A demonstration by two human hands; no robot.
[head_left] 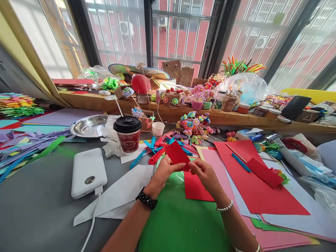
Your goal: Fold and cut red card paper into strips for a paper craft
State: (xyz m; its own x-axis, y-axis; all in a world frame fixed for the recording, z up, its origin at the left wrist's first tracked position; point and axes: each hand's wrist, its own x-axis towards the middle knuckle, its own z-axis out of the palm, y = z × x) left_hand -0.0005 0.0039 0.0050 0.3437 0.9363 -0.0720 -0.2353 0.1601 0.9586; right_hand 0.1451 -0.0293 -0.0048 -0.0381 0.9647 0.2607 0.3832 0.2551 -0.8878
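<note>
A small piece of red paper (177,154) is held up between my two hands above a green mat (183,220). My left hand (165,170) grips its lower left side, thumb across the front. At its lower right corner, my right hand (201,169) pinches the edge between thumb and fingers. Below my right hand lies another red sheet (195,187), partly covered by the hand. Folded blue and red paper strips (152,145) are heaped just beyond my left hand.
Left of my arms are a white power bank (89,171) with a cable, white paper (120,192) and a lidded coffee cup (127,134). Large red sheets (252,175) and a wooden stick (235,152) lie on the right. Crafted flowers (195,124) stand near the sill.
</note>
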